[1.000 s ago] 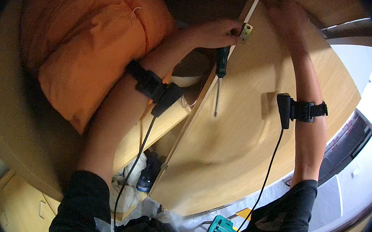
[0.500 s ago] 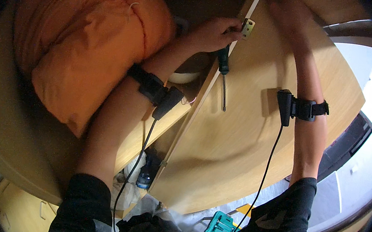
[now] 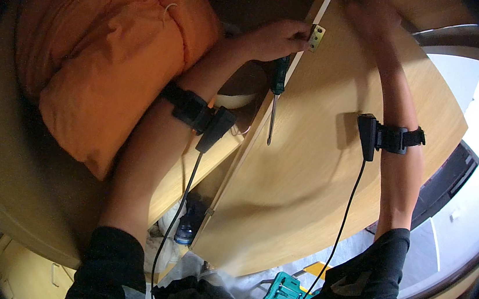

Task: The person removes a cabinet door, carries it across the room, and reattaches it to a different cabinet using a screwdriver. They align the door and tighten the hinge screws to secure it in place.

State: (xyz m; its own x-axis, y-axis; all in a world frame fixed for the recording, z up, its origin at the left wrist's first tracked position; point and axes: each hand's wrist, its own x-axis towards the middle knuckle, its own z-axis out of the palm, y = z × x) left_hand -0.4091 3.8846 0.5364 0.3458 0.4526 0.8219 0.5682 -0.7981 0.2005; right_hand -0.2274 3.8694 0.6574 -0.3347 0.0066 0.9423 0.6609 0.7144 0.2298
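Note:
A light wooden cabinet door (image 3: 307,174) stands swung out in front of me, its pale edge running up to the top. My left hand (image 3: 277,38) is closed at that edge, its fingertips beside a brass-coloured hinge (image 3: 316,38). From it hangs a screwdriver (image 3: 280,77) with a dark green handle, its metal shaft pointing down. Higher up, my right hand (image 3: 373,13) rests against the door's face with bent fingers toward the edge. Shadow and the picture's rim hide what those fingers grip.
A big orange fabric bundle (image 3: 120,61) fills the cabinet's left side. Below are a wooden shelf edge (image 3: 196,171), a plastic bottle (image 3: 184,233) and an open green tool case (image 3: 283,291). Black cables (image 3: 341,230) run down from bands on both forearms.
The screwdriver has swung left and now hangs more upright beside the door's edge. My left hand has shifted slightly up and left; the right hand stays nearly in place.

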